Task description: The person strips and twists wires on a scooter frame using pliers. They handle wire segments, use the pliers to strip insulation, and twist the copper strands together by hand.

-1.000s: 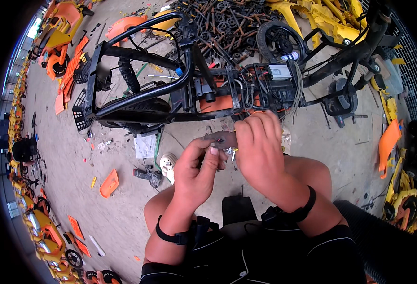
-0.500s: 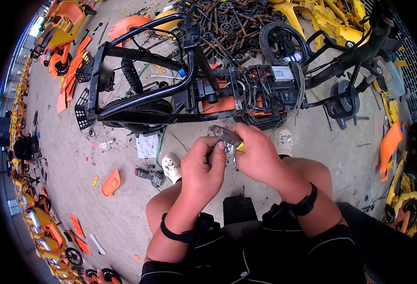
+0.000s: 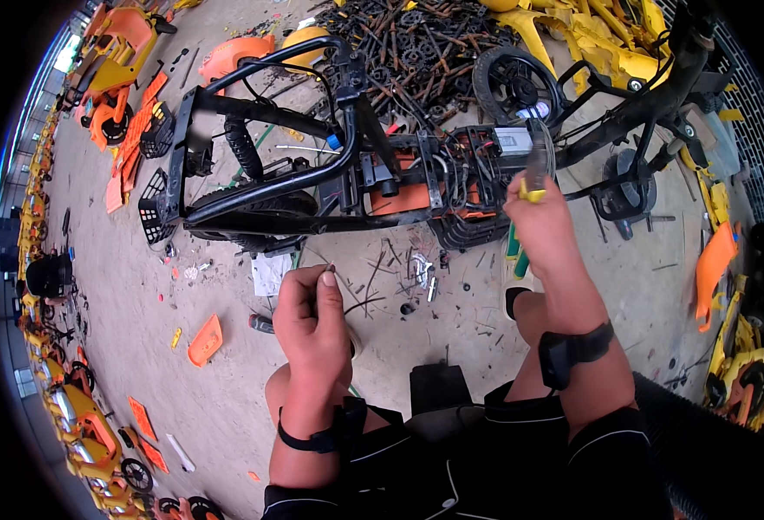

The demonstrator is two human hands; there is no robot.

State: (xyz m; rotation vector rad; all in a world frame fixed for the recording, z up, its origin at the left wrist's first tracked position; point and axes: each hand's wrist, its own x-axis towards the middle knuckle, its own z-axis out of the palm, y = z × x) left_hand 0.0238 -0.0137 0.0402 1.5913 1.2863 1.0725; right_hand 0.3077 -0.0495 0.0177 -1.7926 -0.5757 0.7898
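My right hand (image 3: 539, 217) is closed around pliers (image 3: 537, 163), jaws upward, with yellow at the neck and green handles showing below the fist. It hangs over the near edge of a black scooter frame (image 3: 269, 192), beside loose grey cables and a silver box (image 3: 513, 141). My left hand (image 3: 311, 314) is apart from it, in front of the frame. Its thumb presses against the bent index finger, and a tiny dark bit shows at the tip, too small to name. Wiring and a black battery tray fill the frame's middle.
Cut wire pieces (image 3: 380, 276) and a silvery scrap (image 3: 421, 270) litter the floor between my feet. An orange plastic piece (image 3: 205, 341) lies to the left. Behind the frame are a heap of rusty metal parts (image 3: 399, 69), a wheel (image 3: 518, 85) and yellow panels (image 3: 607, 43).
My hands have come apart. The right one has moved up and right with the pliers, now pointing upward; the left has moved down and left.
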